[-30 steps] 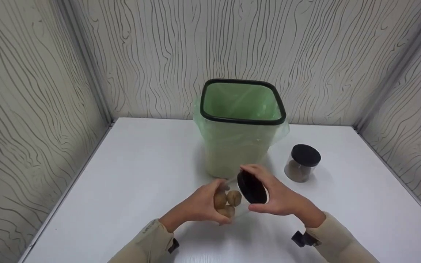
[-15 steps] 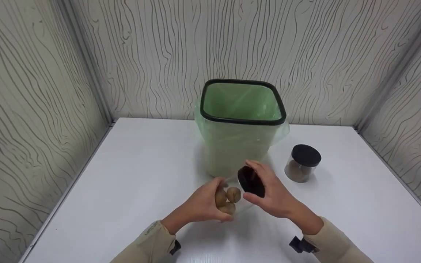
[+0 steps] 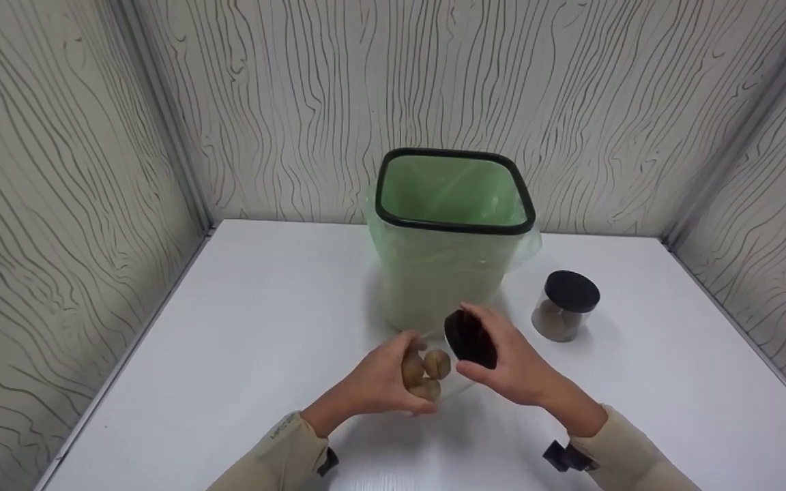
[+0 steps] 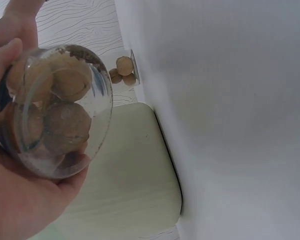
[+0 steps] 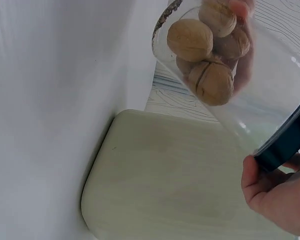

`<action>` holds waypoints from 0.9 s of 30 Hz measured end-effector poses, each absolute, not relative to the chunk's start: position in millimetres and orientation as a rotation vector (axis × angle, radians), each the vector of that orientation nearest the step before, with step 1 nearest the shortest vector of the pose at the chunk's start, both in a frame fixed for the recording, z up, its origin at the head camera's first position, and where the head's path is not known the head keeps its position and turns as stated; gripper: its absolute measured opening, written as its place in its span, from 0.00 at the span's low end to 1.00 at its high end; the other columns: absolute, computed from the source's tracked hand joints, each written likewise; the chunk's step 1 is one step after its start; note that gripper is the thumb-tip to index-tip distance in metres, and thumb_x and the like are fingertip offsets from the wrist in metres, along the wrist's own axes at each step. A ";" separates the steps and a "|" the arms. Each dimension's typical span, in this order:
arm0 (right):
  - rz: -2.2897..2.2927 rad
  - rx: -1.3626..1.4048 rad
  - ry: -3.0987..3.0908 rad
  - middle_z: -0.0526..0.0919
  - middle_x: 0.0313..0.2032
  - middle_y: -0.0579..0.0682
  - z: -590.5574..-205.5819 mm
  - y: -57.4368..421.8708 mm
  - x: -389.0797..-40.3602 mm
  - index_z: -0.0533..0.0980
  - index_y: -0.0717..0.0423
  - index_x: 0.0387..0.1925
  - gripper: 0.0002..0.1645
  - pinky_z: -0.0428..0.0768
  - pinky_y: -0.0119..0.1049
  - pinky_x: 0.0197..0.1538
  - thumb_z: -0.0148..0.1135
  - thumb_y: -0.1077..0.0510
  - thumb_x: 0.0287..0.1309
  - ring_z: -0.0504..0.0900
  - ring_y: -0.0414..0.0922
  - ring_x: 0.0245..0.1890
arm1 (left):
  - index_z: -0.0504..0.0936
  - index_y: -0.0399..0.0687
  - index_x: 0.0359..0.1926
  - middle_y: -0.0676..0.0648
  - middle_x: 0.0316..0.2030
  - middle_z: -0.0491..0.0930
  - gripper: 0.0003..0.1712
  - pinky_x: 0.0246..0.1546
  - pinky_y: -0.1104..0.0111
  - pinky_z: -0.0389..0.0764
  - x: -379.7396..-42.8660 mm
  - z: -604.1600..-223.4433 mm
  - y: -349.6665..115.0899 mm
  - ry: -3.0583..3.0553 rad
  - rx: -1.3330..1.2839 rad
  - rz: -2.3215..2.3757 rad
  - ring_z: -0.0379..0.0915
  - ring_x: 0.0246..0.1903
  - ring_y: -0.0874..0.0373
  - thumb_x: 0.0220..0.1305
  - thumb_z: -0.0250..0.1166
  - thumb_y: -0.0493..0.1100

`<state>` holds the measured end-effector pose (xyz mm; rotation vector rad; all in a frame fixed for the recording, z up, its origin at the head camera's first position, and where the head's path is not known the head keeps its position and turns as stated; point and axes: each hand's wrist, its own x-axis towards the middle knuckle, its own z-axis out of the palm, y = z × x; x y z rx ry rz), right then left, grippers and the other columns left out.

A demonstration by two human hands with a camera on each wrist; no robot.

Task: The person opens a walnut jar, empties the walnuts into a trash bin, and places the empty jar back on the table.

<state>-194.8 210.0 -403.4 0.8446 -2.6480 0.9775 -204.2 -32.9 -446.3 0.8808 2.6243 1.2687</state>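
Black lid (image 3: 469,337) has shifted slightly; patterned walls (image 3: 290,102) border white table (image 3: 263,307).

High head view, two close wrist views
Head faces forward-down; both wrists, tipped sideways, share jar (image 5: 265,65) and bin (image 5: 165,175).

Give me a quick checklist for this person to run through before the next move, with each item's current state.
1. Left hand secure on the held jar: ok, fingers and thumb curl around its lower part.
2. Right hand gripping the black lid: ok.
3. Black lid loosened: cannot tell; it sits at the jar's mouth, but the threads aren't visible.
4. Held jar upright: not ok, it is tilted, lid end to the right.
5. Walnuts contained: ok, they lie inside, toward the base.
6. Second jar stable: ok, upright on the table, lid on, right of the bin.
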 end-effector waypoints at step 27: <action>0.986 1.340 -2.450 0.65 0.64 0.54 -401.7 224.7 -202.8 0.57 0.61 0.71 0.52 0.67 0.31 0.65 0.71 0.51 0.49 0.68 0.42 0.61 | 0.64 0.55 0.65 0.50 0.59 0.75 0.51 0.56 0.72 0.75 -206.1 -444.9 -38.7 2.404 0.993 1.338 0.73 0.54 0.65 0.40 0.80 0.57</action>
